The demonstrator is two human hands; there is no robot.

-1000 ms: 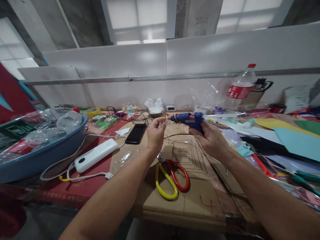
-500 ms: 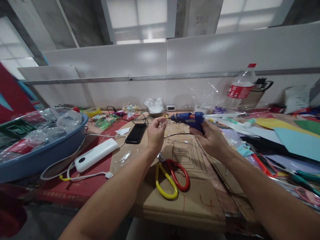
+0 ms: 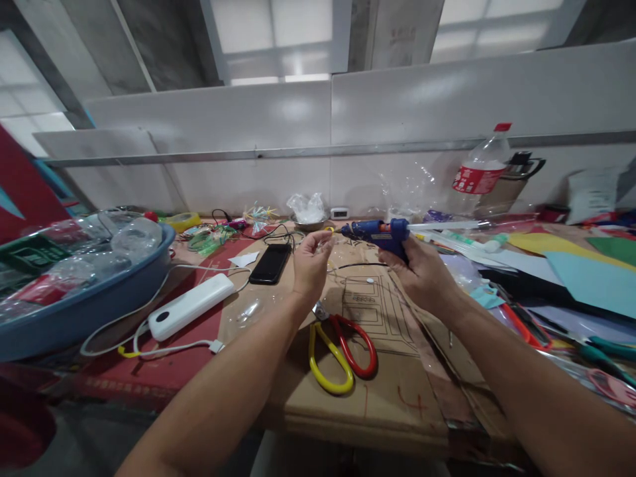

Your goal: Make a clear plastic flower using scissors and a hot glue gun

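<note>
My right hand [image 3: 424,271] is wrapped round the handle of a blue glue gun [image 3: 380,233], whose nozzle points left. A clear glue stick [image 3: 442,226] sticks out of its back end. My left hand [image 3: 313,262] is pinched just left of the nozzle, on a small thing with a yellow part [image 3: 330,230] that is too small to name. Below my hands, scissors [image 3: 342,351] with one yellow and one red handle lie on cardboard [image 3: 377,397] that bears line drawings.
Left are a blue basin [image 3: 124,281] of plastic bottles, a white power bank [image 3: 191,307] with a cable and a black phone [image 3: 271,264]. Right are coloured sheets [image 3: 591,278], tools and a red-labelled bottle [image 3: 479,173]. A bowl [image 3: 311,224] stands at the back.
The glue gun in my right hand has shifted very slightly to the right, its nozzle a little farther from my left fingertips. My left hand has hardly moved.
</note>
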